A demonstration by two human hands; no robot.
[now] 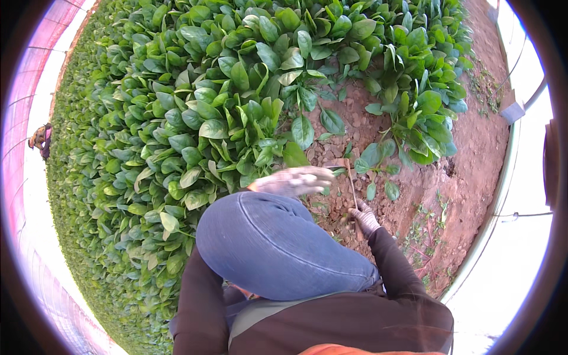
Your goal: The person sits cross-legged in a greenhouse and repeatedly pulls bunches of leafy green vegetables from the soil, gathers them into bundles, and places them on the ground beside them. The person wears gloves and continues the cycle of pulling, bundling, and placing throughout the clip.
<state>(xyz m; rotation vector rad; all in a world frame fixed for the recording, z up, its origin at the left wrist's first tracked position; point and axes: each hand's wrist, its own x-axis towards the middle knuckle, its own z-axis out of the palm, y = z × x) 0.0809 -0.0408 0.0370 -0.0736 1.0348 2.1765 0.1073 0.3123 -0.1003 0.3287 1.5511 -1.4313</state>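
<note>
My right hand (364, 217), in a light knitted glove, is closed around the handle of a small hand sickle (351, 182). The sickle's blade end points left, just above the soil and beside small leaves. My left hand (296, 181), gloved too and slightly blurred, hovers past my bent knee with its fingers stretched to the right, near the blade; nothing shows in it. Right beyond it stand spinach plants (266, 153), some leaves leaning onto the soil (355, 102). A low spinach plant (377, 155) spreads its leaves to the right of the sickle.
Dense spinach (133, 133) fills the left and far side. My denim-covered knee (275, 239) is close under my hands. Small weeds (426, 239) dot the soil strip at right, bordered by a pale curved edge (492, 213) and a grey block (512, 108). Another person (41, 140) is far left.
</note>
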